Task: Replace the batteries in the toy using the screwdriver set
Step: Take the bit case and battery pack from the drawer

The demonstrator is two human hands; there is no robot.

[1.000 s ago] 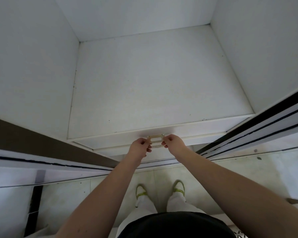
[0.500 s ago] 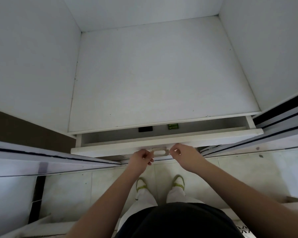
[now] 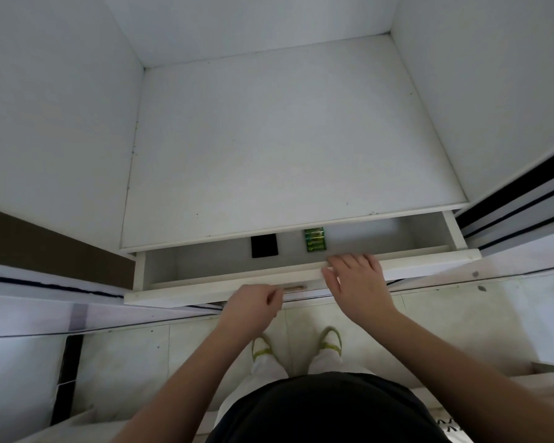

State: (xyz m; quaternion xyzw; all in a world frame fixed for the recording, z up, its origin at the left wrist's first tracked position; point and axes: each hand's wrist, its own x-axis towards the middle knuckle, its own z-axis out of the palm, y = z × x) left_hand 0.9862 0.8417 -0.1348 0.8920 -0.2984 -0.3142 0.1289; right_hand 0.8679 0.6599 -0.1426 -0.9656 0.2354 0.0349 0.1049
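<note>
Head view, near to far. Left hand (image 3: 253, 303): curled at the handle (image 3: 293, 287) on the drawer (image 3: 205, 290) front; grip on the handle itself hidden, cannot tell. Right hand (image 3: 359, 282): fingers spread and relaxed across the front edge, holding nothing. Drawer only partly out. Inside, near the back: black case (image 3: 264, 246), probably the screwdriver set, and green batteries (image 3: 314, 239), just beside each other, apart. Toy: not in view. Risks: knuckles scraped under the shelf (image 3: 285, 139) lip if reaching in through the narrow opening; pack pushed backward out of sight; drawer slid shut under right-hand pressure.
</note>
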